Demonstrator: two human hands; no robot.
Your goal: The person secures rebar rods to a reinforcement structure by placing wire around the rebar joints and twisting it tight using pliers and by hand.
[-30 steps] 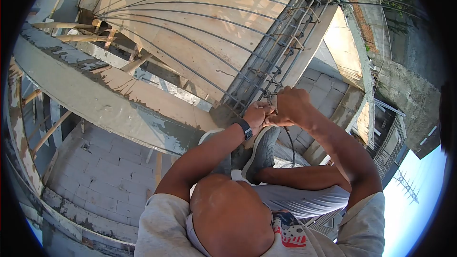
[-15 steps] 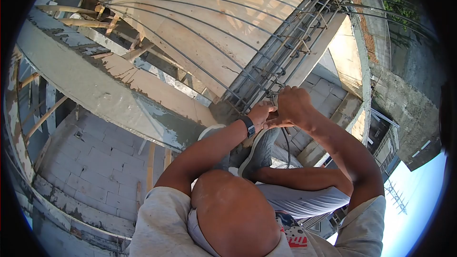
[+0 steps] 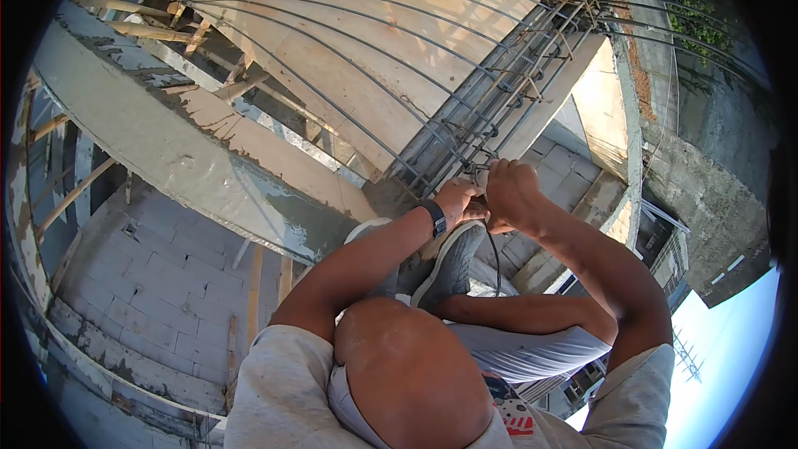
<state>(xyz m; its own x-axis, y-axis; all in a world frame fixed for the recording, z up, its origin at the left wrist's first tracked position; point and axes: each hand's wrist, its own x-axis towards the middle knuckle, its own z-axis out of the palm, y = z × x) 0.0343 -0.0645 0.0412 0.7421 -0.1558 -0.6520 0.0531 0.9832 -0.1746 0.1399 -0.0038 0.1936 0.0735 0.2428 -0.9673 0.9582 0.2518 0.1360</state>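
Observation:
My left hand (image 3: 456,201), with a dark watch (image 3: 434,219) on its wrist, is closed beside the near end of a steel rebar cage (image 3: 507,87). My right hand (image 3: 512,190) is a fist just right of it, fingers curled at the bars. What either hand grips is too small and covered to make out. A thin dark wire (image 3: 497,264) hangs below the hands, its upper end hidden by them. The cage lies in a narrow formwork trough, with stirrups round its long bars. Just below the hands is a grey shoe (image 3: 455,262).
Long curved rebars (image 3: 332,33) cross a plywood deck (image 3: 382,50) and enter the cage. A concrete beam (image 3: 191,162) runs along the left. Below lies a block-paved floor (image 3: 158,274), with wooden props (image 3: 254,291) beside it. More bars (image 3: 665,8) stick out at upper right.
My right hand has turned and shifted slightly down, and its thumb has drawn away from my left hand. More of the shoe and hanging wire shows between them. My left hand has barely moved.

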